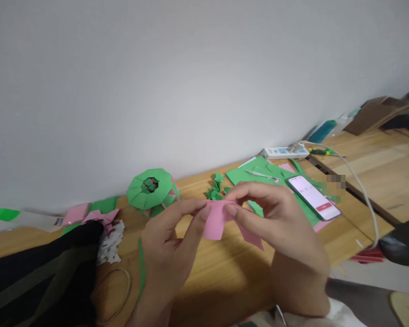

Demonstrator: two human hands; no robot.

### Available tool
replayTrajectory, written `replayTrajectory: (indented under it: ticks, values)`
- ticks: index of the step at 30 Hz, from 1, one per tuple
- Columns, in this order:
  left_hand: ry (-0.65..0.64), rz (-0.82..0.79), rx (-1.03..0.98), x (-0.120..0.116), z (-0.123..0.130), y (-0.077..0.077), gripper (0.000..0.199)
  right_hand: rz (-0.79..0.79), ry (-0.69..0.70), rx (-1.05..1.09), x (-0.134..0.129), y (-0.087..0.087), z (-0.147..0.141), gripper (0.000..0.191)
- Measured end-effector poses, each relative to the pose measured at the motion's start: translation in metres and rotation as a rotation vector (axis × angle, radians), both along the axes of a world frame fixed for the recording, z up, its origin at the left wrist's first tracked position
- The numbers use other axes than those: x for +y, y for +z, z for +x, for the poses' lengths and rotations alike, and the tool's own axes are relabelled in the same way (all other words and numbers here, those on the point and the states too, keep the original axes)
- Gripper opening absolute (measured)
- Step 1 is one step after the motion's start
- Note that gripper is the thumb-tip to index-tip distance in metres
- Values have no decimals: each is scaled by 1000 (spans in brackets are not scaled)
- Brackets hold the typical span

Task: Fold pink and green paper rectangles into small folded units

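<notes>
Two bare hands pinch one piece of pink paper over a wooden desk

One piece of pink paper point(214, 222) is held above the desk point(221, 272), near the centre of the view, with two flaps hanging down. Behind it stands one green paper ring point(136, 187); beside that lies a small cluster of green folded pieces point(218, 181), overlapping, so their number cannot be told. To the right are one phone point(311, 197) with a lit screen, one pen point(262, 175) on green paper, and one power strip point(281, 153) by the wall. At left, one black cloth point(47, 277) lies beside a pile of white scraps point(111, 245) — too jumbled to count.

Two hands show. The left hand point(172, 245) rises from below, its thumb and forefinger closed on the paper's left part. The right hand point(276, 218) reaches in from lower right, palm turned inward — thumb and forefinger also closed on the paper, fingertips near the left hand's.
</notes>
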State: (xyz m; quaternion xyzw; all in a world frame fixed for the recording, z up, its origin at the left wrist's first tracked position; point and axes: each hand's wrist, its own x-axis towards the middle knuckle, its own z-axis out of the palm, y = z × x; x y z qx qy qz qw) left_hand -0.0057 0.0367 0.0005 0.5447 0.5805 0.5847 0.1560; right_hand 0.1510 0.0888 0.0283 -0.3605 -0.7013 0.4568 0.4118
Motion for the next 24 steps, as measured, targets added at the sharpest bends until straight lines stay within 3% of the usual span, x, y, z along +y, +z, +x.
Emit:
replayTrajectory:
  ticks: [3, 17, 21, 24]
  values:
    - [19, -22, -80, 0, 2, 2, 6, -10, 7, -1, -1, 1, 0, 7]
    - [-97, -78, -15, 7, -3, -2, 7, -83, 24, 26, 4, -2, 1, 8]
    - [-67, -28, 97, 10, -4, -3, 8, -10, 26, -9, 6, -3, 0, 9]
    - [-125, -19, 168, 13, -2, -1, 12, 61, 14, -16, 8, -6, -3, 6]
